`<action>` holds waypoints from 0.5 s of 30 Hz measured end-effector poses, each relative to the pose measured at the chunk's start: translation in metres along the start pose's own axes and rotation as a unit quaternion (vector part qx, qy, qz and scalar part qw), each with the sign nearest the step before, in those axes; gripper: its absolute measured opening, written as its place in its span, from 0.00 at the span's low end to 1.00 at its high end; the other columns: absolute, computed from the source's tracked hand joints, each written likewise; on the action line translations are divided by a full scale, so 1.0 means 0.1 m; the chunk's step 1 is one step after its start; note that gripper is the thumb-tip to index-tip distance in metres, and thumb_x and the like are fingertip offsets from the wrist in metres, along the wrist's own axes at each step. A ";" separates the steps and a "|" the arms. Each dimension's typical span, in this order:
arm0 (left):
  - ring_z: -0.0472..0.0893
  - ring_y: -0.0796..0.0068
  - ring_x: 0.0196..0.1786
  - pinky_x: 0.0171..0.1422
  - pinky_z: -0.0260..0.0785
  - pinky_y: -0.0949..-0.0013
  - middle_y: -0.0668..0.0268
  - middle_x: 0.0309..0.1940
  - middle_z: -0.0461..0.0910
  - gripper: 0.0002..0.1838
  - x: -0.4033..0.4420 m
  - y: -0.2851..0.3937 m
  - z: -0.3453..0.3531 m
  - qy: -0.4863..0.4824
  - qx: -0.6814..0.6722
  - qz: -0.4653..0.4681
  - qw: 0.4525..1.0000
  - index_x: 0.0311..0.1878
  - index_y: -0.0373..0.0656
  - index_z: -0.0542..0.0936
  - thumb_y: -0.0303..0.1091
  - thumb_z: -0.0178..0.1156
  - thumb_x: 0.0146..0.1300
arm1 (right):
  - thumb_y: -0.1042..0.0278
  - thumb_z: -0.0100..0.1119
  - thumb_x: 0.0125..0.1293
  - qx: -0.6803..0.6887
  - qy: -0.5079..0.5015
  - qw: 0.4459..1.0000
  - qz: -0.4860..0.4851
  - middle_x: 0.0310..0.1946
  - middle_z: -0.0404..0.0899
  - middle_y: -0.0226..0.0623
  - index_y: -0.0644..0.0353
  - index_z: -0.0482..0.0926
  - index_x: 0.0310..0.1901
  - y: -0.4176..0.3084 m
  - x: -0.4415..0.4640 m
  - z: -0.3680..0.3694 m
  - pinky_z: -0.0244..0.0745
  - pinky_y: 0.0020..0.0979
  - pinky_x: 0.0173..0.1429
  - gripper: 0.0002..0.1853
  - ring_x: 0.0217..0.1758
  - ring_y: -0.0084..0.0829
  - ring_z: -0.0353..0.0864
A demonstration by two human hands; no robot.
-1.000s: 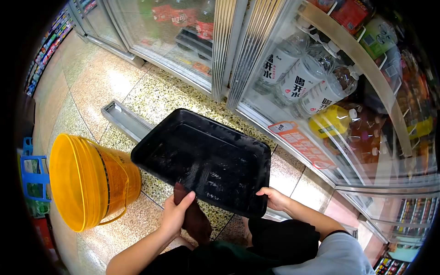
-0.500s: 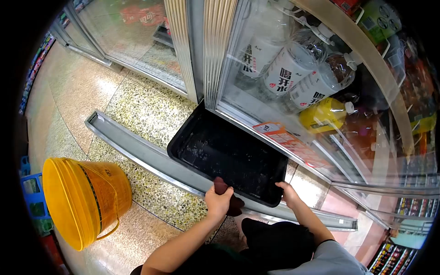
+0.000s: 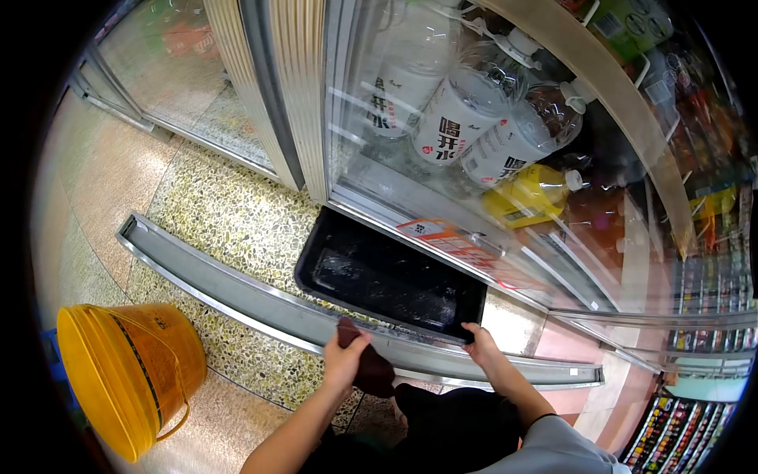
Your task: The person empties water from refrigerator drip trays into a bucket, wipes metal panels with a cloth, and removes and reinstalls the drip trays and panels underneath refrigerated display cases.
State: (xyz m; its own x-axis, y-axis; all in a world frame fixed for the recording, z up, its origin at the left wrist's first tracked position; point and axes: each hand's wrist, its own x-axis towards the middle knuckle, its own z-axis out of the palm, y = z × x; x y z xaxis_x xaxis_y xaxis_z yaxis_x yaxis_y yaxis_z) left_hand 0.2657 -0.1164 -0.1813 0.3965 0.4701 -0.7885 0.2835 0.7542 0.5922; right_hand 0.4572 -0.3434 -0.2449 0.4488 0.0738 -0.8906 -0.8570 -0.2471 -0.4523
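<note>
Touching tray [image 3: 387, 278] at corner: right fingers [image 3: 471, 328]; left fingers [image 3: 361, 340] clasping cloth [image 3: 374, 373].

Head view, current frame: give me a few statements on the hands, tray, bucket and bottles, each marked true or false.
1. The left hand holds a dark red cloth. True.
2. The right hand holds a bottle. False: it is at a near corner of the black tray.
3. The far side of the black tray is hidden by the lower edge of the glass-fronted cabinet. True.
4. The yellow bucket is inside the glass-fronted cabinet. False: it is outside, on the floor.
5. The yellow bottle is behind glass, next to large clear bottles. True.
</note>
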 end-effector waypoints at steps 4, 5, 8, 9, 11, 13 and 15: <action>0.75 0.73 0.36 0.42 0.69 0.70 0.65 0.35 0.75 0.14 -0.05 0.32 -0.20 0.025 -0.048 -0.016 0.998 0.41 0.40 0.71 0.32 0.60 0.52 | 0.62 0.59 0.54 -0.046 -0.002 0.998 -0.050 0.28 0.76 0.30 0.57 0.74 0.37 -0.21 0.28 -0.22 0.65 0.26 0.24 0.11 0.27 0.24 0.73; 0.75 0.73 0.37 0.43 0.69 0.70 0.65 0.35 0.75 0.14 -0.02 0.34 -0.26 0.025 -0.064 -0.004 0.998 0.42 0.40 0.71 0.32 0.60 0.53 | 0.61 0.59 0.54 -0.047 0.016 0.997 -0.064 0.27 0.76 0.29 0.57 0.74 0.38 -0.25 0.36 -0.25 0.65 0.25 0.24 0.12 0.25 0.23 0.73; 0.74 0.73 0.37 0.44 0.68 0.70 0.65 0.35 0.74 0.14 0.02 0.40 -0.40 0.025 -0.091 -0.001 0.996 0.42 0.41 0.71 0.34 0.58 0.54 | 0.61 0.61 0.53 -0.017 0.059 0.995 -0.084 0.26 0.75 0.29 0.57 0.73 0.36 -0.26 0.46 -0.16 0.61 0.25 0.22 0.12 0.23 0.22 0.70; 0.74 0.73 0.37 0.44 0.68 0.70 0.65 0.35 0.74 0.14 0.02 0.40 -0.41 0.028 -0.092 -0.003 0.995 0.42 0.41 0.71 0.34 0.58 0.54 | 0.60 0.61 0.53 -0.006 0.096 0.991 -0.094 0.26 0.74 0.29 0.56 0.72 0.35 -0.22 0.55 -0.14 0.60 0.24 0.22 0.12 0.23 0.22 0.70; 0.73 0.72 0.37 0.44 0.68 0.69 0.66 0.32 0.73 0.12 0.03 0.44 -0.43 0.036 -0.103 -0.014 0.994 0.38 0.41 0.71 0.37 0.58 0.54 | 0.57 0.63 0.51 0.018 0.122 0.990 -0.069 0.26 0.72 0.32 0.59 0.70 0.36 -0.14 0.74 -0.06 0.59 0.28 0.25 0.17 0.24 0.26 0.67; 0.73 0.72 0.38 0.45 0.67 0.69 0.65 0.35 0.72 0.15 0.06 0.39 -0.49 0.036 -0.100 -0.023 0.994 0.42 0.40 0.69 0.36 0.57 0.54 | 0.56 0.63 0.51 0.044 0.124 0.988 -0.079 0.29 0.71 0.33 0.58 0.70 0.39 -0.13 0.79 0.17 0.60 0.30 0.27 0.19 0.29 0.28 0.66; 0.73 0.72 0.40 0.47 0.67 0.69 0.65 0.37 0.72 0.16 0.08 0.35 -0.51 0.036 -0.104 -0.029 0.994 0.43 0.40 0.69 0.35 0.58 0.54 | 0.56 0.63 0.51 0.075 0.127 0.985 -0.089 0.33 0.70 0.32 0.55 0.70 0.41 -0.18 0.89 0.38 0.61 0.31 0.29 0.19 0.34 0.29 0.66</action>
State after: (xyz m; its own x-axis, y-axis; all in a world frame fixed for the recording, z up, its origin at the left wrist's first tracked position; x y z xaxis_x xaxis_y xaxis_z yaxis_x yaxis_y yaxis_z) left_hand 0.2346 -0.0628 -0.1750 0.3189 0.4500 -0.8341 0.1149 0.8553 0.5053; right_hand 0.5030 -0.2955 -0.3177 0.6282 -0.1448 -0.7644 -0.7780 -0.1046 -0.6195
